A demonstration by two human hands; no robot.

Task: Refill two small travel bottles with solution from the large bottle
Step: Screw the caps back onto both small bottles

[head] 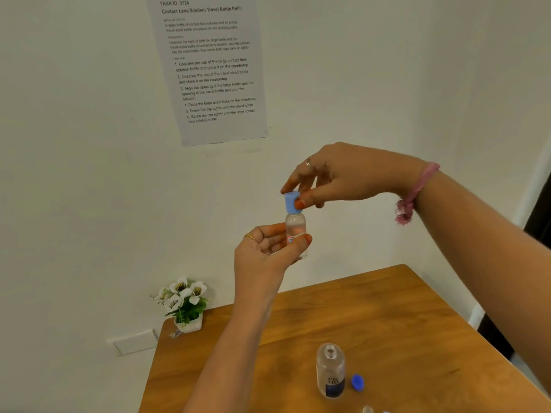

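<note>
My left hand point(265, 248) holds a small clear travel bottle point(295, 226) upright in the air, well above the table. It has clear liquid inside and a small label. My right hand point(337, 174) pinches its light blue cap point(292, 201) from above, the cap sitting on the bottle's neck. On the table stands the larger clear bottle point(331, 371) with a dark label, its mouth uncapped. A darker blue cap point(357, 382) lies just to its right. The top of another small clear item point(368, 409) shows at the bottom edge.
The wooden table point(402, 317) sits in a corner of white walls. A small white pot of artificial flowers point(186, 305) stands at its far left corner. A printed task sheet point(208, 67) hangs on the wall. A wall socket plate point(134, 342) is left of the table.
</note>
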